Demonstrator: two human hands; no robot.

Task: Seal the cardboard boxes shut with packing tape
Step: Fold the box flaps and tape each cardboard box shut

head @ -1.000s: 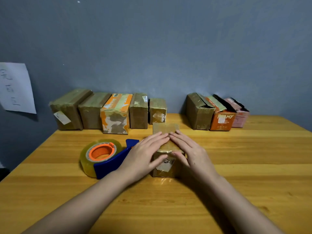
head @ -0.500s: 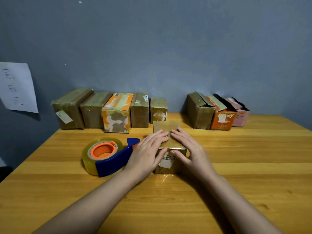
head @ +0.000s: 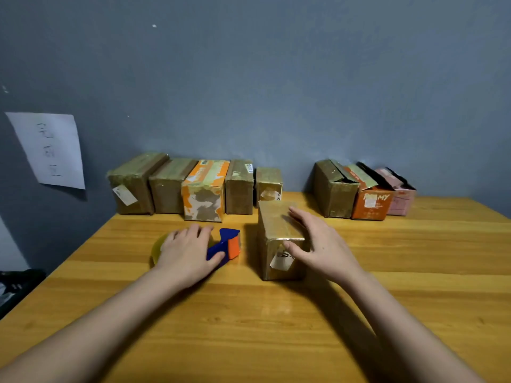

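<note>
**Inspector:** Start at the left edge of the bench.

**Assistant:** A sheet of paper (head: 48,149) with handwriting is fixed to the wall. Below it, a row of five boxes (head: 193,186) stands against the wall at the back of the table (head: 276,327); all five look taped over.

**Inspector:** The left hand?

**Assistant:** The left hand (head: 188,251) lies over the tape dispenser (head: 224,246), fingers draped across the roll, thumb against the blue frame. Whether it actually grips or merely rests there, I cannot tell.

**Inspector:** And the work piece?

**Assistant:** The cardboard box (head: 279,239) sits mid-table, just right of the dispenser and apart from it. The right hand (head: 318,244) steadies it, fingers straight along the top, thumb on the near face by a torn label. Nothing is clamped.

**Inspector:** Risks?

**Assistant:** In my judgement, three. The box is small and probably light, so a pull on the tape could drag it unless the right hand presses firmly. A strip started off-centre could miss the seam. The glossy, already-taped top may let a fresh strip wrinkle or lift.

**Inspector:** Further right?

**Assistant:** A second group of three boxes (head: 365,194) at the back, flaps visibly raised on at least two, so probably not sealed yet. Neither row blocks the hands; the nearest rear box stands close behind the work piece and could crowd a long tape pull.
</note>
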